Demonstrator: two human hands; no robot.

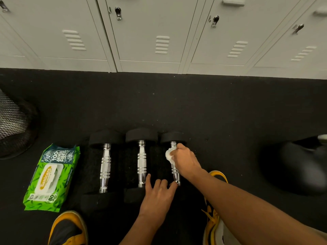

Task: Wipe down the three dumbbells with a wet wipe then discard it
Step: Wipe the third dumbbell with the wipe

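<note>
— Three dumbbells (141, 163) lie side by side on the black floor (212, 106), chrome handles running away from you toward the grey lockers (150, 32). Where's your wipe?

— Bunched in your right hand (185, 160). Your fingers are curled round the white wet wipe (169, 156) and press it onto the handle of the rightmost dumbbell (175, 172), near its far end.

— And the other hand?

— Your left hand (157, 195) rests with fingers spread and fairly straight on the near black head of that same dumbbell, fingertips close to the handle's near end. It pinches nothing.

— Where's the pack?

— The green wipes pack (51, 177) lies flat just left of the row, lid closed. A black mesh bin (16, 124) stands further left. Your yellow-and-black shoes (69, 228) sit at the bottom edge.
</note>
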